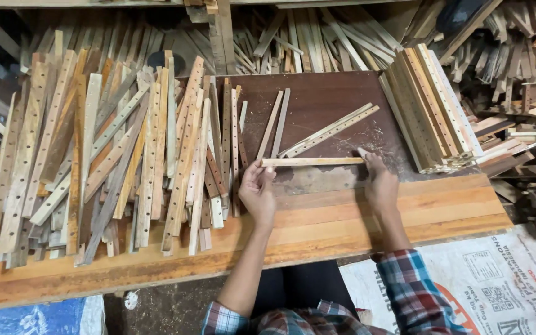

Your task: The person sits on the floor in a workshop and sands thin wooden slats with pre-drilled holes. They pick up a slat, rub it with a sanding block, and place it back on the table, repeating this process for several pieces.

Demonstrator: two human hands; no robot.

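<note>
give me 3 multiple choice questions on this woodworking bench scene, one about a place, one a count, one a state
1. Where is the neat stack of drilled strips?
A. right of the dark board
B. on the floor
C. left end of the bench

2. How many hands hold the pale strip?
A. none
B. one
C. two

3. How does the held strip lie?
A. upright
B. level, crosswise
C. snapped in two

Answers: 1 A, the stack stands at the dark board's right edge. 2 C, left hand and right hand each grip an end. 3 B, it spans flat between the hands.
</note>
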